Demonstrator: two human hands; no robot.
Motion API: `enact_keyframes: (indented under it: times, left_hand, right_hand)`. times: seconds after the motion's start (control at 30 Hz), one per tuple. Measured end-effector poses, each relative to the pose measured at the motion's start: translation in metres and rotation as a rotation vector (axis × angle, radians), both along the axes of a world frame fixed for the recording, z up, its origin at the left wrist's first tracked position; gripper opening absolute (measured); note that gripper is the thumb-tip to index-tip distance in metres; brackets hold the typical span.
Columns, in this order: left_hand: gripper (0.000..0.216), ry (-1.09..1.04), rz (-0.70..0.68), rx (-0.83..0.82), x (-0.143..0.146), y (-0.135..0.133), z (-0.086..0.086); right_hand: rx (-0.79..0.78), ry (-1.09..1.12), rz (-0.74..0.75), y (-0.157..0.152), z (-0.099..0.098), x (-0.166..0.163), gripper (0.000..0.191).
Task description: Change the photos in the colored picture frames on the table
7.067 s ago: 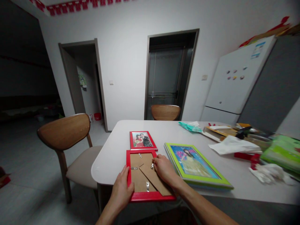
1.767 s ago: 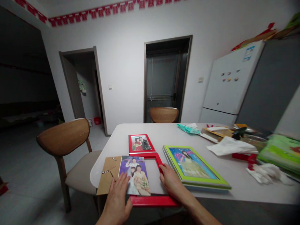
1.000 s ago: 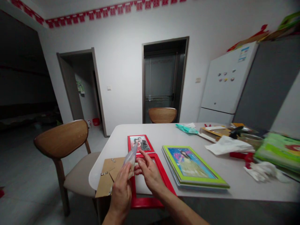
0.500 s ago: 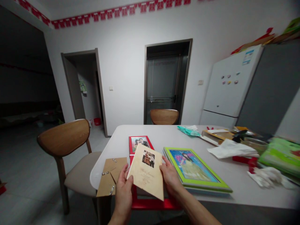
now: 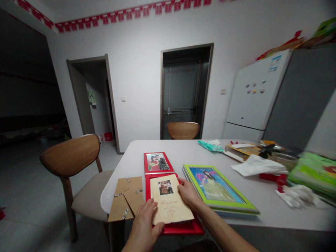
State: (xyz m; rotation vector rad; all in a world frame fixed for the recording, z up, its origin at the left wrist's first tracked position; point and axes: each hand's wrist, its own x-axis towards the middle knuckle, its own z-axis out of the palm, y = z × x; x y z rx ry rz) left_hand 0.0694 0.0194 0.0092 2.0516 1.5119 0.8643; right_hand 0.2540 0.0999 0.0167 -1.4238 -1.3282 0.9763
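Note:
A cream paper insert [image 5: 170, 206] with a small picture on it lies inside a red photo frame [image 5: 181, 228] at the table's near edge. My left hand [image 5: 145, 224] rests flat on the insert's left lower corner, fingers stretched out. My right hand [image 5: 187, 191] presses its upper right edge, fingers extended. The frame's brown backing board [image 5: 126, 201] with its stand and metal clips lies to the left, overhanging the table edge.
A small red framed photo [image 5: 156, 162] lies behind the frame, a green framed picture [image 5: 217, 187] to the right. Papers, tissues and green packs clutter the white table's [image 5: 183, 150] right side. A wooden chair [image 5: 75, 157] stands left, another [image 5: 183, 130] at the far end.
The backing board was taken off and laid left. The photo was lifted and turned over, and now lies picture-side down in the red frame under both hands.

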Motion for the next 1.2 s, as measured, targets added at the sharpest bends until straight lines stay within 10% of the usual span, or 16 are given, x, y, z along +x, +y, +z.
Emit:
enact_keyframes:
  times: [0.63, 1.2]
  left_hand:
    - [0.031, 0.221, -0.099, 0.1, 0.008, -0.002, 0.008]
    - [0.044, 0.272, -0.126, 0.116, -0.013, -0.008, 0.003]
  right_hand:
    - [0.119, -0.492, -0.143, 0.001, -0.008, 0.016, 0.042]
    - [0.227, -1.089, 0.018, -0.021, -0.009, -0.003, 0.028]
